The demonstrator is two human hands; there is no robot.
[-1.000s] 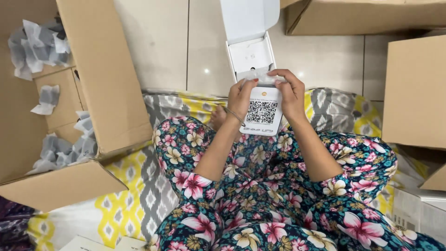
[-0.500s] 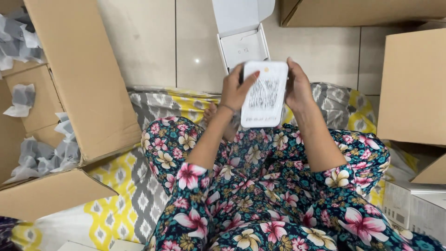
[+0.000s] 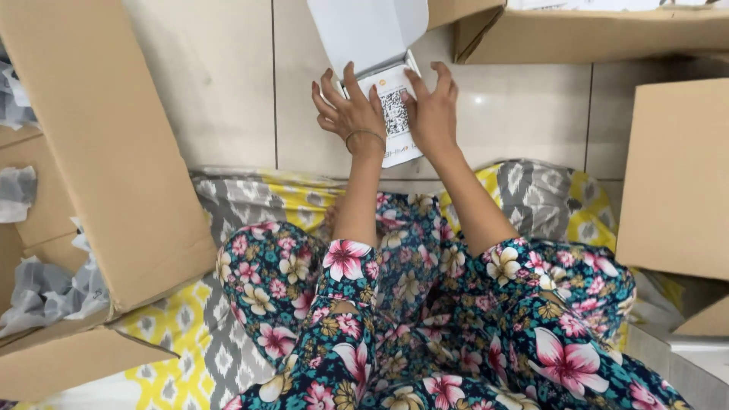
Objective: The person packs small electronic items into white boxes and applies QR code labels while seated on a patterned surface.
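White card box (image 3: 373,42), lid flap up, lying on pale tiled floor (image 3: 228,91) beyond crossed legs in floral trousers (image 3: 425,319). White flat device (image 3: 395,114) with black square code pattern, lower end sticking out of the box mouth, pressed between both hands. Left hand (image 3: 351,112) with thin bangle, fingers spread over the left edge, grip flat against it. Right hand (image 3: 433,110) cupped on the right edge, fingers curled. Brown cardboard carton (image 3: 99,152) with grey wrapping paper (image 3: 45,288) to the left; further cartons (image 3: 676,175) right and above. Yellow-grey patterned mat (image 3: 182,364) underneath.
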